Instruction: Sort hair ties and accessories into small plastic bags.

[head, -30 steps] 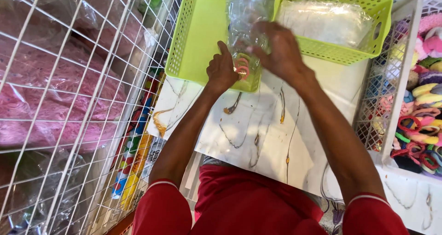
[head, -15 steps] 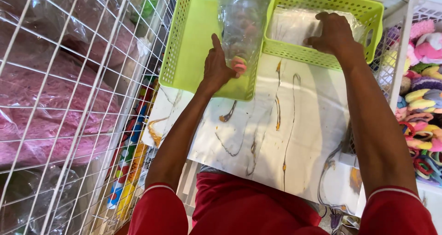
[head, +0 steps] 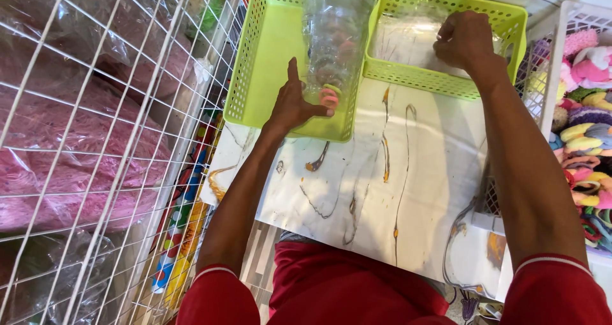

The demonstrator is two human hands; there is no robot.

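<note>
A white wire grid panel [head: 95, 172] leans along the left, with pink shredded filling in clear plastic bags [head: 57, 146] behind it. A white marbled tabletop with brown and gold veins [head: 395, 191] lies near. At the right, a white wire bin [head: 548, 25] holds colourful fabric hair ties [head: 583, 146].

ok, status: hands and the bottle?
Left hand steadying clear bottle in left basket. Right hand closed inside right basket, contents unclear. Nothing blocking.
</note>
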